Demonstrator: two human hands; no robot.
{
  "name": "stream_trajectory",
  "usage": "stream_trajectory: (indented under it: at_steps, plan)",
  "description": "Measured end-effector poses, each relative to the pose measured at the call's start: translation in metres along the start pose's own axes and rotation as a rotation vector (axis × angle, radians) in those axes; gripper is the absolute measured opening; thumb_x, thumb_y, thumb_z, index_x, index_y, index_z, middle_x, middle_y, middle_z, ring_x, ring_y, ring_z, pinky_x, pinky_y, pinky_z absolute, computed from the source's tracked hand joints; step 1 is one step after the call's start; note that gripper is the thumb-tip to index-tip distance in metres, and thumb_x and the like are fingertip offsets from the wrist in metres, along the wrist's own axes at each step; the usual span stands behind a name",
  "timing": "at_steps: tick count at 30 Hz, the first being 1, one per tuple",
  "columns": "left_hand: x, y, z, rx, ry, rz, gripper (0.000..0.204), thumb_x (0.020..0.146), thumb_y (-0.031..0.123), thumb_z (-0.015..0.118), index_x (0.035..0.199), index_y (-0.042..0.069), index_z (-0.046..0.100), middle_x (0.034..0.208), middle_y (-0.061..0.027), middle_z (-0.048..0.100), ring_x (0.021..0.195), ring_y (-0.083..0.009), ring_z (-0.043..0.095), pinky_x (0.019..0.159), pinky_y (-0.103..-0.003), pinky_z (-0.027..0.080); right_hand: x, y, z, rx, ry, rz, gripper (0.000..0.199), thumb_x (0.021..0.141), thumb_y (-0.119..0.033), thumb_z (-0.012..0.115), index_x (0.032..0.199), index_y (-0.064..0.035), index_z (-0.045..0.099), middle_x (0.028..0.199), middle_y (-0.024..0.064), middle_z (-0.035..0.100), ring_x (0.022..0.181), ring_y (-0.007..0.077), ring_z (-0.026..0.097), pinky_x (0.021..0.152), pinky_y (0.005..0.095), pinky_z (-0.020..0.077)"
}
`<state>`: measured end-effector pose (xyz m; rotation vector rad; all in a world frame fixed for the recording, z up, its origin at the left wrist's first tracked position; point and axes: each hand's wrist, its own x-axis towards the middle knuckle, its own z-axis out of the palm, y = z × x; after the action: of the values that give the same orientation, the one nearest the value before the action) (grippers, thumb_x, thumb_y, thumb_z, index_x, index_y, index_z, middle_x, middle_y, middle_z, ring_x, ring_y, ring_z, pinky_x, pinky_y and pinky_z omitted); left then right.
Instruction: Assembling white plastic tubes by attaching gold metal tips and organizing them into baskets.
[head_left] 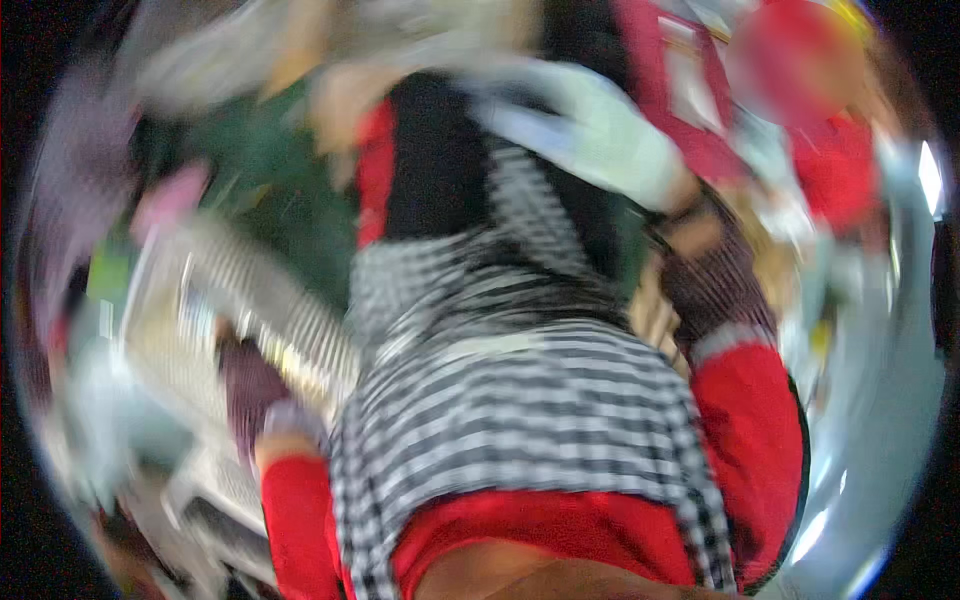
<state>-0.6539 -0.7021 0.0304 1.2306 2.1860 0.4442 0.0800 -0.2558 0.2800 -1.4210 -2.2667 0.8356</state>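
Motion smears the whole head view. My right hand (590, 135), in a white glove, is stretched out above my dark lower clothing, past the bottom of a black-and-white checked apron (530, 420). Its thumb and fingers seem to curve, but blur hides whether they hold anything. A checked strip of cloth (535, 205) hangs just below that hand. My left arm, with a dark ribbed cuff (250, 385), reaches down on the left beside a pale ribbed surface (285, 290). The left hand (220, 328) is barely visible there, and its fingers cannot be made out.
At the far right is a blurred red shape (835, 170), perhaps a person. A dark red panel-like thing (690, 90) stands at the upper right. To the left are a pale frame-like structure (150, 350), a pink patch (170, 200) and a green patch (110, 268).
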Motion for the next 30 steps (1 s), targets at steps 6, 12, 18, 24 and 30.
stream_trajectory:
  at_steps: [6,12,18,24,30]
  plan:
    - [0.285,0.336,0.163,0.001,0.077,-0.388,0.069,0.087,0.060,0.043,0.123,0.002,0.055,0.114,-0.0206,0.060,0.102,-0.0349,0.058,0.090,-0.042,0.044,0.011,0.082,-0.085,-1.052,0.191,0.149,0.032,0.081,-0.020,0.057,0.109,-0.0069,0.061,0.093,0.0131,0.065,0.084,0.0317,0.065,0.070,0.0438,0.0515]
    - [0.302,0.308,0.148,-0.228,0.291,-0.157,0.055,0.090,0.034,0.054,0.132,-0.001,0.044,0.133,-0.0211,0.047,0.112,-0.0311,0.053,0.096,-0.040,0.043,0.006,-0.003,-0.079,-0.982,-0.010,-0.209,0.013,0.066,-0.016,0.062,0.073,-0.0092,0.071,0.069,0.0105,0.067,0.063,0.0288,0.065,0.052,0.0424,0.0500]
    - [0.280,0.377,0.127,-0.309,0.518,0.250,0.039,0.089,0.014,0.055,0.123,-0.005,0.049,0.120,-0.0167,0.056,0.108,-0.0251,0.050,0.099,-0.033,0.036,0.032,-0.048,-0.010,-0.717,0.328,-0.822,0.012,0.071,-0.021,0.057,0.064,-0.0122,0.062,0.058,0.0086,0.060,0.056,0.0237,0.062,0.046,0.0344,0.0464]
    - [0.230,0.470,0.128,-0.328,0.379,0.538,0.030,0.085,0.006,0.058,0.114,-0.002,0.054,0.111,-0.0134,0.058,0.102,-0.0226,0.053,0.095,-0.034,0.040,-0.034,0.066,-0.086,-0.872,0.305,0.168,0.020,0.080,-0.022,0.056,0.094,-0.0085,0.059,0.079,0.0136,0.061,0.075,0.0312,0.062,0.063,0.0458,0.0483]
    - [0.206,0.627,0.195,0.063,0.119,1.145,0.021,0.077,0.005,0.061,0.098,0.005,0.061,0.095,-0.0166,0.061,0.088,-0.0346,0.057,0.078,-0.040,0.047,-0.025,0.118,-0.021,-0.601,0.194,0.196,0.021,0.085,-0.023,0.051,0.097,-0.0086,0.061,0.085,0.0154,0.064,0.079,0.0323,0.063,0.071,0.0440,0.0493]
